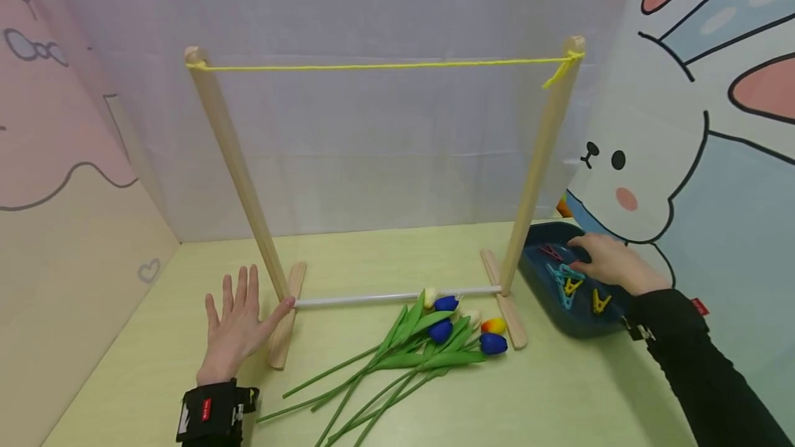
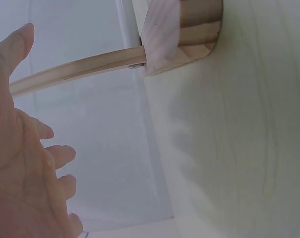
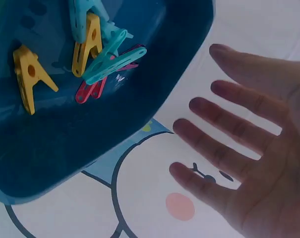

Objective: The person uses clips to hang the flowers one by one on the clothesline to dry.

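Observation:
My left hand [image 1: 236,326] lies flat on the yellow-green table with fingers spread, its thumb touching the left foot [image 1: 287,316] of a wooden rack. The left wrist view shows that hand [image 2: 26,168] with nothing in it, near the foot [image 2: 174,39]. My right hand [image 1: 605,261] hovers over a dark blue tray [image 1: 533,274] holding yellow [image 1: 600,302], teal [image 1: 564,274] and red [image 1: 551,252] clothes pegs. In the right wrist view the hand [image 3: 249,163] has straight fingers, apart from the pegs [image 3: 110,59] in the tray [image 3: 90,148].
The rack has two wooden posts [image 1: 239,171], a yellow string [image 1: 385,65] across the top and a white bar [image 1: 366,300] low down. A bunch of artificial tulips [image 1: 435,336] lies on the table in front. Walls close in on the left, back and right.

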The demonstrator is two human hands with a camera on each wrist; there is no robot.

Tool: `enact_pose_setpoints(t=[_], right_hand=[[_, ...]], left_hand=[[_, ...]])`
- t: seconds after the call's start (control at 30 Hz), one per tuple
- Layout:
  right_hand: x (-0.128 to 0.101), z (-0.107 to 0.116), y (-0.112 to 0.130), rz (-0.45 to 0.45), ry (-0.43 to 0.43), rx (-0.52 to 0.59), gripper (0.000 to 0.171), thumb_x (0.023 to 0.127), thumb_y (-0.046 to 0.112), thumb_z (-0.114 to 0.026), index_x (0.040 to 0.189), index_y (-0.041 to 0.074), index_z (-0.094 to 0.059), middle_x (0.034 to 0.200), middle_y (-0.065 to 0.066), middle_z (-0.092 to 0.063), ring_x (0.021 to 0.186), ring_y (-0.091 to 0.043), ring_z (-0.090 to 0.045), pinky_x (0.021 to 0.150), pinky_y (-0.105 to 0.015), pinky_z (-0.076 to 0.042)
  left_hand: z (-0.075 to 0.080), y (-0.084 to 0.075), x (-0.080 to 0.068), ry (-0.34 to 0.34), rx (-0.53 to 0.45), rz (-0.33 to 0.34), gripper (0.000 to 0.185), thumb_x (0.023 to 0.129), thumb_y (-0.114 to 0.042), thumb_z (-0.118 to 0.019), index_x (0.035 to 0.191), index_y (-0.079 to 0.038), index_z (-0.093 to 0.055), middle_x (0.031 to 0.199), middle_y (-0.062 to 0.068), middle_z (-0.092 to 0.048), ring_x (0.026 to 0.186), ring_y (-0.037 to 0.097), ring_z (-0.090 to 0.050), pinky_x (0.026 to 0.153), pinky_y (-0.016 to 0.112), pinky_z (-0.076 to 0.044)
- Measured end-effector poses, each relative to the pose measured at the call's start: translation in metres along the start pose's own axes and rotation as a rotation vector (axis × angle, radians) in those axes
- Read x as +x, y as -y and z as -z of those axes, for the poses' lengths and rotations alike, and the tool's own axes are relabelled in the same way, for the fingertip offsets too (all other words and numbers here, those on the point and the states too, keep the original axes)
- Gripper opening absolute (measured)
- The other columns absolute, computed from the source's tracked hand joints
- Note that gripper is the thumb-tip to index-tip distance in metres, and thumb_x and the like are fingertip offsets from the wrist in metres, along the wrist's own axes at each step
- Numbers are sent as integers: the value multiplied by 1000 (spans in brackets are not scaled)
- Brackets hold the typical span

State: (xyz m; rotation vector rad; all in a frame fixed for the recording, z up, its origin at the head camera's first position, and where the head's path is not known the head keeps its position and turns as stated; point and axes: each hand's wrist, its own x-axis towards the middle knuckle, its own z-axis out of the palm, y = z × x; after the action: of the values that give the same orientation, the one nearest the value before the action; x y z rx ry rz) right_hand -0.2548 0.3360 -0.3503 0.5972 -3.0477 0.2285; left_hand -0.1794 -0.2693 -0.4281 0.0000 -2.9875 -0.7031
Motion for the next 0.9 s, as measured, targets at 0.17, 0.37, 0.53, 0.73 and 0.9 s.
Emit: enact_pose_setpoints(t=[0.17, 0.37, 0.53, 0.73, 0.9], right_hand=[[11, -1, -6, 28, 89, 7, 31, 90, 6, -72, 116, -10, -66, 109, -28, -68, 97, -44, -66, 79, -51, -57], [21, -10, -10, -36, 198, -12, 36, 91, 6, -70, 123, -9, -63, 116, -31, -65, 98, -43, -65, 78, -51, -56], [26, -19, -13, -83, 248, -17, 39, 91, 7, -72, 125, -8, -62, 122, -32, -63, 103, -47, -63, 80, -55, -56], [29, -27, -17, -116, 245, -25, 35, 90, 8, -72, 122, -6, -65, 118, -30, -65, 99, -46, -64, 79, -59, -54], [32, -33, -19, -127, 241, -31, 27, 90, 9, -72, 115, -3, -68, 108, -25, -68, 90, -38, -66, 75, -59, -55]], left_hand=[[1, 0, -1, -1, 5, 1, 105, 97, -67, -45, 161, -5, 11, 167, 23, 14, 152, 48, 21, 115, 71, 23], [1, 0, 0, -5, 8, 1, 105, 97, -66, -46, 161, -5, 11, 167, 24, 13, 152, 48, 20, 115, 71, 22], [0, 2, 2, -8, 9, -1, 105, 97, -67, -46, 160, -5, 11, 167, 23, 14, 152, 48, 21, 115, 71, 22], [0, 5, 5, -25, -1, -7, 105, 97, -66, -46, 160, -7, 13, 167, 23, 13, 153, 47, 20, 115, 71, 21], [2, 7, 8, -52, -2, -18, 104, 97, -65, -48, 161, -6, 10, 168, 24, 9, 153, 48, 17, 116, 72, 18]])
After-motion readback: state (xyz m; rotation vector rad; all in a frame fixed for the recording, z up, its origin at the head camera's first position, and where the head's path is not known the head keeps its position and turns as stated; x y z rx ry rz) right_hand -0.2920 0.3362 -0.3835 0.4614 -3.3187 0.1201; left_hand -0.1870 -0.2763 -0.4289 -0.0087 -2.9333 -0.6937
